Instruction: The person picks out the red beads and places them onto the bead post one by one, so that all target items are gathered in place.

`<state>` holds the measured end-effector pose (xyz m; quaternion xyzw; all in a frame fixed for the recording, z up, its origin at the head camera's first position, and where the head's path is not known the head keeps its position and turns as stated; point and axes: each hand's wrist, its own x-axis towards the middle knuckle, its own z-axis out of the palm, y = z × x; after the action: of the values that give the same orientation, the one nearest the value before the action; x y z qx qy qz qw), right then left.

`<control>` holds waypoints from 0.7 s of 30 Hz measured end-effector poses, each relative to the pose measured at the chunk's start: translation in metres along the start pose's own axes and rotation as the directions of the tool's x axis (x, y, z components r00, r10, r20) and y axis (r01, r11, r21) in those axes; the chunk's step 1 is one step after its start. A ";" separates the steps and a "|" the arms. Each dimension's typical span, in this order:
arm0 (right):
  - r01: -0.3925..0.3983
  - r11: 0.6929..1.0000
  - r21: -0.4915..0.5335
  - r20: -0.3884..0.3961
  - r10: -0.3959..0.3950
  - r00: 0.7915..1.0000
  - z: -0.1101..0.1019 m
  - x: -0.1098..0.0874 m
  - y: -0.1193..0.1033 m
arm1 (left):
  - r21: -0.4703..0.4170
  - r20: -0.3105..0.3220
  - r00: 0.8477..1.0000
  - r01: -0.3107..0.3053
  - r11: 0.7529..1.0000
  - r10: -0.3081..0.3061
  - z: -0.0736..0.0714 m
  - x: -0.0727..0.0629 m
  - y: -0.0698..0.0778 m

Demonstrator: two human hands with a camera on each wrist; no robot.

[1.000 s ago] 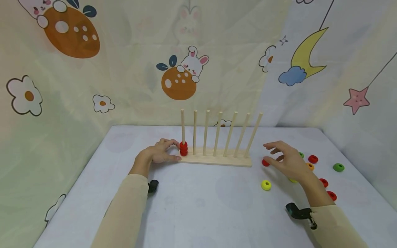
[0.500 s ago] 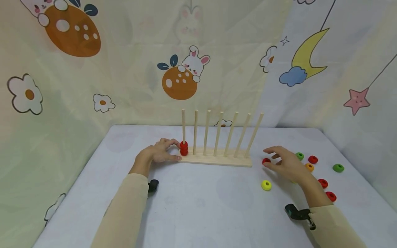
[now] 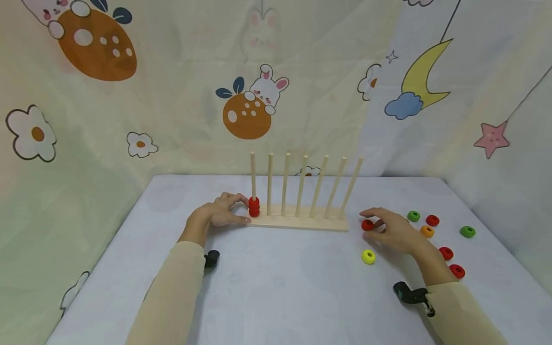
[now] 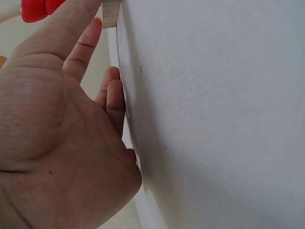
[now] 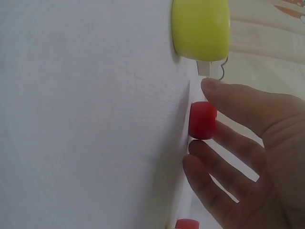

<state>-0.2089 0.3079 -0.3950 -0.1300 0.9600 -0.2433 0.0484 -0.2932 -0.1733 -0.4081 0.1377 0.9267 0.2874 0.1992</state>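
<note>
"Looking at the left hand [image 3: 222, 212], what is it doing?"
"Its thumb and finger hold the end of the wooden stand [image 3: 297, 221], maybe so it won't wobble."
"And the right hand [image 3: 390, 232]?"
"Its fingers are spread around a red bead [image 3: 367, 225], not pinching; it sits near the stand's other end, probably for easy reach"

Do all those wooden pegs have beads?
No, only the leftmost thin wooden peg carries round red beads; the other six pegs are bare.
</note>
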 end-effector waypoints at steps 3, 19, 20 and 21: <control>-0.008 1.000 0.003 0.018 0.008 1.000 0.001 0.000 0.000 | 0.003 0.003 1.000 -0.001 1.000 0.001 0.000 0.000 -0.001; 0.049 0.998 -0.047 -0.010 -0.049 0.999 0.002 0.000 -0.004 | 0.013 -0.007 1.000 0.008 1.000 -0.008 0.001 -0.001 0.000; 0.047 0.998 -0.043 -0.017 -0.048 0.999 0.002 0.000 -0.003 | 0.012 -0.008 1.000 0.009 1.000 -0.009 0.001 -0.001 0.000; 0.048 0.998 -0.035 -0.023 -0.049 0.999 0.002 0.000 -0.003 | 0.009 -0.008 1.000 0.009 1.000 -0.009 0.001 0.000 0.000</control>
<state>-0.2077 0.3042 -0.3948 -0.1513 0.9611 -0.2292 0.0287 -0.2922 -0.1725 -0.4088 0.1334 0.9294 0.2827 0.1963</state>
